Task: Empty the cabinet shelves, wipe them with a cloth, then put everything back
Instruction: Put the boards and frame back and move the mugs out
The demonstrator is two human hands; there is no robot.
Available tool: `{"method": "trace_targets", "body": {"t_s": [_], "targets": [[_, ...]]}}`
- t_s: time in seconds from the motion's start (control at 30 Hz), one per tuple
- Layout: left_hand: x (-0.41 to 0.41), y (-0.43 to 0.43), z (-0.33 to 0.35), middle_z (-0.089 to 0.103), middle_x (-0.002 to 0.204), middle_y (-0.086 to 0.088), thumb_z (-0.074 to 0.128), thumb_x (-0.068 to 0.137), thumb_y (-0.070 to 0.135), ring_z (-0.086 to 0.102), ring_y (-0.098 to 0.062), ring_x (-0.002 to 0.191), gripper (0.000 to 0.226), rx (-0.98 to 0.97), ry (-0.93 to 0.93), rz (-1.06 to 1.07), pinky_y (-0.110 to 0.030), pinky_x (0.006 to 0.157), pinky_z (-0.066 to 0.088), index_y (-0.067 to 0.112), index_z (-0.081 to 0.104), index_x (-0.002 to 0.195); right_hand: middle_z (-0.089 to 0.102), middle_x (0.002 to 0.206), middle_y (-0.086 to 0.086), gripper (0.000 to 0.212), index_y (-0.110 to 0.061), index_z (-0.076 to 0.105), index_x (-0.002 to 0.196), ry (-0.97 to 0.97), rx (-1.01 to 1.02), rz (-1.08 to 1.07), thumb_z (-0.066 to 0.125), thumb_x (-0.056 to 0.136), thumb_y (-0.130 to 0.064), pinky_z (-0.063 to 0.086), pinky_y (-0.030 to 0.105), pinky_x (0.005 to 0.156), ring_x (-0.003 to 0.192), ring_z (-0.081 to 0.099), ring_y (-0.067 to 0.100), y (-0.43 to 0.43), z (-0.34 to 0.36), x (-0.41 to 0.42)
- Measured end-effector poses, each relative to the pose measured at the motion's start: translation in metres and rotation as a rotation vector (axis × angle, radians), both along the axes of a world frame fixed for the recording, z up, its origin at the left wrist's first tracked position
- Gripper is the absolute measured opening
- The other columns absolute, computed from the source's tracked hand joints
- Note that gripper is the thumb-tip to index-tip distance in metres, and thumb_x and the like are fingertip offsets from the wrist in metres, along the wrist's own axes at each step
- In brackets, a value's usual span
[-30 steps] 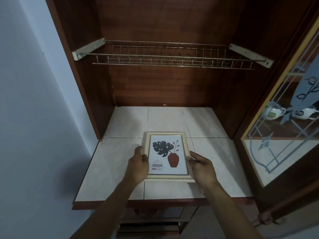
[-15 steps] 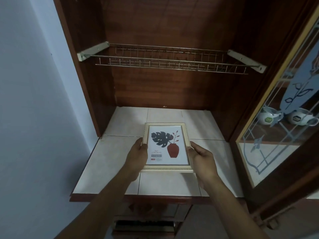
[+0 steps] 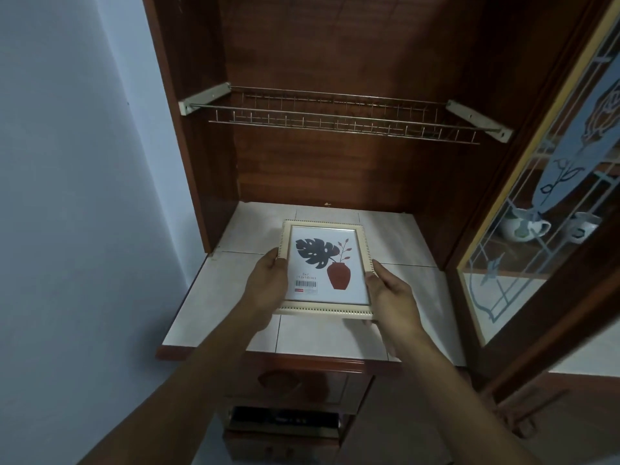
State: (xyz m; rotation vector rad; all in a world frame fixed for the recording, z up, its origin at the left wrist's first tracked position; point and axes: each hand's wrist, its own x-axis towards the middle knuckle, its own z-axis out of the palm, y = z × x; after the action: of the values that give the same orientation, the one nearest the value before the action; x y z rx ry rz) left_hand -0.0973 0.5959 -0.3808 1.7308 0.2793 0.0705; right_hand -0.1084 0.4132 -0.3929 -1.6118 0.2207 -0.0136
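Cabinet [image 3: 335, 169]: dark wood, fills the centre of my view. Glass door [image 3: 536, 246]: right edge, swung open. Shelf [image 3: 208, 297]: pale tiles, lower middle. Wire rack [image 3: 335, 119]: upper middle, on two brackets. Picture frame [image 3: 327, 266]: cream, leaf-and-vase print, centre, face up just over the shelf. Left hand [image 3: 265, 290] and right hand [image 3: 391, 293]: each grips one side edge, fingers curled round it. Step, I judge: putting things back, since neither hand holds a cloth. Next: lower the frame level, seat it, let go.
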Motion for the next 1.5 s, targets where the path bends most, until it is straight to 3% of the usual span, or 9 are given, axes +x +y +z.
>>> {"method": "trace_targets", "body": {"t_s": [0.13,0.33,0.43,0.53,0.67,0.8,0.9,1.27,1.5], "targets": [[-0.021,0.007,0.011,0.065,0.119,0.003,0.034,0.104,0.036,0.065,-0.019,0.096,0.034,0.009,-0.004,-0.004,-0.042,0.091,0.054,0.024,0.055,0.127,0.076,0.095,0.000,0.033,-0.031,0.058,0.132,-0.018,0.005,0.013,0.046,0.102,-0.026,0.041,0.022,0.040,0.066,0.066,0.016,0.008,0.009,-0.021],[-0.065,0.008,0.031,0.059,0.115,0.007,0.033,0.105,0.033,0.057,-0.007,0.082,0.026,-0.001,-0.009,-0.007,-0.026,0.077,0.047,0.024,0.051,0.120,0.075,0.084,0.000,0.029,-0.028,0.065,0.122,-0.058,0.015,0.007,0.045,0.102,-0.020,0.037,0.023,0.038,0.051,0.059,0.010,0.011,0.022,-0.063],[-0.095,0.002,0.043,0.050,0.111,0.009,0.032,0.105,0.031,0.051,-0.008,0.081,0.024,0.015,-0.013,0.002,-0.025,0.082,0.042,0.024,0.047,0.121,0.075,0.080,-0.005,0.026,-0.032,0.066,0.111,-0.048,0.047,0.000,0.045,0.102,-0.021,0.038,0.023,0.042,0.054,0.063,0.012,0.007,0.027,-0.085],[-0.119,-0.007,0.049,0.047,0.114,0.008,0.031,0.105,0.032,0.046,-0.011,0.098,0.026,0.025,-0.017,-0.003,-0.028,0.086,0.038,0.024,0.046,0.125,0.076,0.090,0.001,0.028,-0.029,0.069,0.115,-0.060,0.066,0.024,0.045,0.101,-0.021,0.039,0.024,0.046,0.067,0.065,0.022,0.000,0.031,-0.106],[-0.152,-0.026,0.052,0.050,0.115,0.009,0.030,0.105,0.032,0.050,-0.013,0.098,0.024,0.042,-0.030,0.007,-0.028,0.082,0.041,0.024,0.047,0.121,0.076,0.080,-0.001,0.040,-0.043,0.072,0.078,-0.061,0.103,0.016,0.048,0.101,-0.020,0.042,0.036,0.060,0.068,0.063,0.024,-0.017,0.037,-0.137],[-0.190,-0.053,0.048,0.061,0.115,0.005,0.030,0.105,0.033,0.059,-0.011,0.088,0.033,0.037,-0.049,0.041,-0.019,0.064,0.045,0.020,0.055,0.123,0.074,0.079,0.003,0.025,-0.031,0.068,0.110,-0.107,0.109,0.073,0.046,0.102,-0.020,0.033,0.021,0.036,0.053,0.057,0.018,-0.048,0.038,-0.172],[-0.220,-0.079,0.044,0.066,0.113,0.004,0.031,0.105,0.034,0.063,-0.012,0.086,0.035,0.015,-0.053,0.071,-0.020,0.065,0.048,0.020,0.058,0.123,0.073,0.076,0.002,0.028,-0.022,0.064,0.123,-0.109,0.087,0.099,0.045,0.103,-0.018,0.030,0.020,0.032,0.048,0.054,0.015,-0.074,0.037,-0.200],[-0.292,-0.160,0.048,0.071,0.104,-0.001,0.032,0.103,0.021,0.069,-0.019,0.090,0.030,-0.025,-0.067,-0.007,-0.032,0.075,0.056,0.020,0.059,0.113,0.075,0.084,0.006,0.029,-0.024,0.063,0.127,-0.111,0.042,0.057,0.046,0.103,-0.023,0.032,0.021,0.034,0.047,0.055,0.010,-0.162,0.055,-0.288],[-0.309,-0.195,0.060,0.068,0.112,0.001,0.035,0.103,0.026,0.070,-0.019,0.089,0.028,-0.015,-0.060,-0.053,-0.024,0.062,0.052,0.022,0.055,0.121,0.074,0.082,0.005,0.028,-0.026,0.066,0.119,-0.137,0.046,0.032,0.044,0.103,-0.019,0.031,0.023,0.033,0.048,0.055,0.010,-0.194,0.072,-0.320]]}}
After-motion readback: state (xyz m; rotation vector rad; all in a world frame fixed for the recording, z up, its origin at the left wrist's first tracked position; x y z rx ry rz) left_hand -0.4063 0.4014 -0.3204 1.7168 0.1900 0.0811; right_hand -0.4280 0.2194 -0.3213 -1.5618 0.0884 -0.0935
